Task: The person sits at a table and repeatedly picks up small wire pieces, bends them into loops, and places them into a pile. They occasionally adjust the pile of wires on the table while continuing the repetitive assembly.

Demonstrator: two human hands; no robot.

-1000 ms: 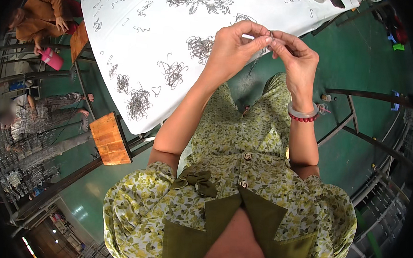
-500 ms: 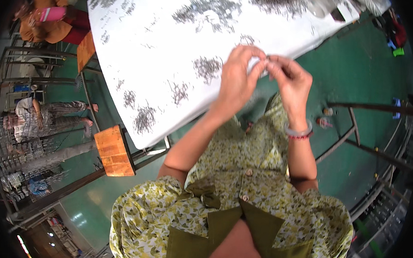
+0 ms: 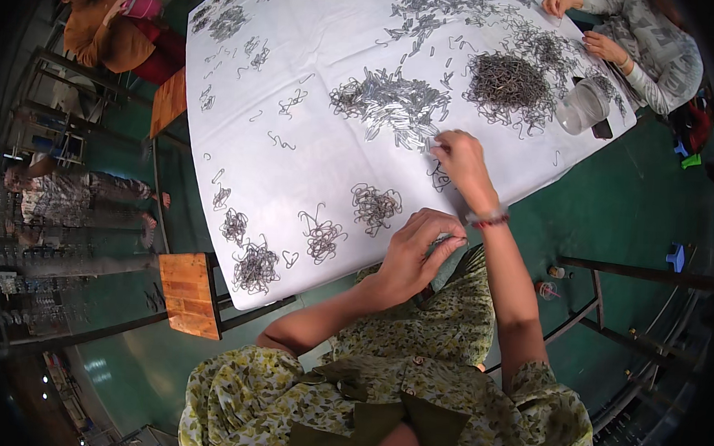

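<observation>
My left hand is just off the table's near edge, thumb and fingers pinched together; what lies between them is too small to make out. Farther forward, my right hand reaches over the white-covered table. Its fingers are bent together at the near right border of a heap of short silver metal pieces; whether they grip one is unclear. A few bent wire hooks lie beside that hand. Past my left hand are small piles of similar hooks.
A big dark hook heap and a clear plastic container are at the far right, where a co-worker's hands work. Wooden stools stand along the left side. Another person holds a pink container at the far left.
My hands, together before, are now apart: the right has gone forward to the silver pieces, the left stays near the edge. The view has shifted, showing more of the table's far side.
</observation>
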